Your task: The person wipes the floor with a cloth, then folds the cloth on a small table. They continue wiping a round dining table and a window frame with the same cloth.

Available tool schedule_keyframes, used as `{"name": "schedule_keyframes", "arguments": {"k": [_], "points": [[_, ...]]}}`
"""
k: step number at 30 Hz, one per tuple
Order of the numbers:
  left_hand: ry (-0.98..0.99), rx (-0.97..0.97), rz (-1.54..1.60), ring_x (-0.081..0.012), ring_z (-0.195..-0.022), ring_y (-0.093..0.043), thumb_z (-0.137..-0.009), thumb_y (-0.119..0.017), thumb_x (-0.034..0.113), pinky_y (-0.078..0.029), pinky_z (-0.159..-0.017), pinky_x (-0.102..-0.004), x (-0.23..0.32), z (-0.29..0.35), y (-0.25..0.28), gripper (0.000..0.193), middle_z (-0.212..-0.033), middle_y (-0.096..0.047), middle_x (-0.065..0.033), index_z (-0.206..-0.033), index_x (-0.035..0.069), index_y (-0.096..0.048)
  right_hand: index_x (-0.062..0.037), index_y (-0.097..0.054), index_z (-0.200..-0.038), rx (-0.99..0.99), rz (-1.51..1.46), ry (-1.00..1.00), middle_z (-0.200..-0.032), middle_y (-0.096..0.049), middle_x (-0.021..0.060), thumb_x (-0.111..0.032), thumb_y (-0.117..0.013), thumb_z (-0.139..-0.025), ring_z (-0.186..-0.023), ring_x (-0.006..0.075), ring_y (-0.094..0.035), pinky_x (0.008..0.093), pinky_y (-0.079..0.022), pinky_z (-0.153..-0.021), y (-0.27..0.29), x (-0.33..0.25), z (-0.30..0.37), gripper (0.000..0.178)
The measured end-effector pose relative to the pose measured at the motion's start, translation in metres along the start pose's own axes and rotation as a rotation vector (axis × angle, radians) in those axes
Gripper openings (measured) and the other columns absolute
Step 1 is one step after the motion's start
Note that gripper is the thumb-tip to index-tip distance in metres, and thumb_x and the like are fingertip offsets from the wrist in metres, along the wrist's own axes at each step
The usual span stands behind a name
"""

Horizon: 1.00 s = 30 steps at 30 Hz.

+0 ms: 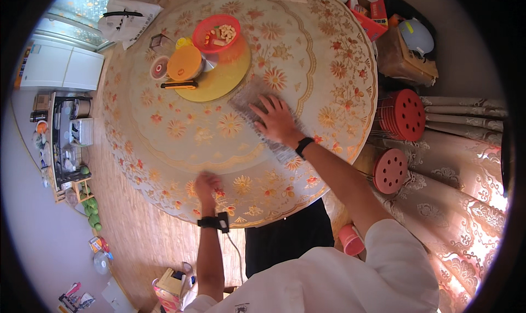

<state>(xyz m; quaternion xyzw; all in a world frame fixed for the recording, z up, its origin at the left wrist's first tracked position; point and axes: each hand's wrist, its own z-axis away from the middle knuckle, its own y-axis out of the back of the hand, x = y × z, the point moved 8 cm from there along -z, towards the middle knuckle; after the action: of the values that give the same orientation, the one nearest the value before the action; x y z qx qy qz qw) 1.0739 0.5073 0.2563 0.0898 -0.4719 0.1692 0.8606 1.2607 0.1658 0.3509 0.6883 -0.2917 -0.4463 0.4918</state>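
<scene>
My right hand (276,118) lies flat with its fingers spread on a greyish cloth (246,98), pressing it against the table. The cloth stretches slantwise over the flowered tablecloth (211,140), partly covered by my hand and wrist. Near the front edge of the table, my left hand (207,186) is smeared by motion. It looks curled, but its fingers cannot be made out, and nothing shows in it. A black band sits on each wrist, the left one with a small box and a cable.
A yellow round board (233,83) bears a red bowl of pale pieces (218,33), an orange-lidded container (184,63) and a black-and-orange cutter (179,85). A white plastic bag (129,20) is at far left. Red stools (402,116) and curtains (455,173) stand right.
</scene>
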Motion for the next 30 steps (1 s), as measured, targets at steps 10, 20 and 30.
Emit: {"name": "schedule_keyframes", "arguments": {"k": [10,20,30], "points": [[-0.011,0.126,0.02,-0.0139,-0.079,-0.07,-0.107,-0.06,0.019,-0.059,-0.072,-0.0245,0.008,-0.002,0.003,0.025,-0.09,-0.072,-0.0088,-0.097,-0.002,-0.067,-0.0201,-0.036,-0.163,0.042,0.207,-0.097,-0.171,-0.025,0.0165,-0.046,-0.044,-0.107,-0.158,0.0381,-0.018,0.0544,-0.01,-0.129,0.002,0.049,-0.013,0.062],[0.183,-0.131,0.036,-0.0155,-0.076,-0.07,-0.108,-0.056,0.026,-0.06,-0.07,-0.0277,-0.015,0.057,-0.129,0.033,-0.092,-0.075,-0.0108,-0.101,-0.004,-0.069,-0.0176,-0.038,-0.161,-0.013,0.103,-0.066,-0.17,-0.026,0.0179,-0.043,-0.048,-0.104,-0.158,0.0387,-0.018,0.0543,-0.01,-0.129,-0.033,-0.043,0.0,0.063],[-0.053,0.155,-0.08,-0.0194,-0.072,-0.071,-0.11,-0.053,0.023,-0.06,-0.066,-0.0286,0.031,-0.02,0.024,0.029,-0.087,-0.071,-0.0142,-0.1,-0.003,-0.061,-0.0229,-0.04,-0.161,0.054,0.236,-0.086,-0.171,-0.025,0.0142,-0.044,-0.042,-0.107,-0.158,0.0372,-0.018,0.0534,-0.01,-0.13,0.0,0.04,-0.005,0.058]]}}
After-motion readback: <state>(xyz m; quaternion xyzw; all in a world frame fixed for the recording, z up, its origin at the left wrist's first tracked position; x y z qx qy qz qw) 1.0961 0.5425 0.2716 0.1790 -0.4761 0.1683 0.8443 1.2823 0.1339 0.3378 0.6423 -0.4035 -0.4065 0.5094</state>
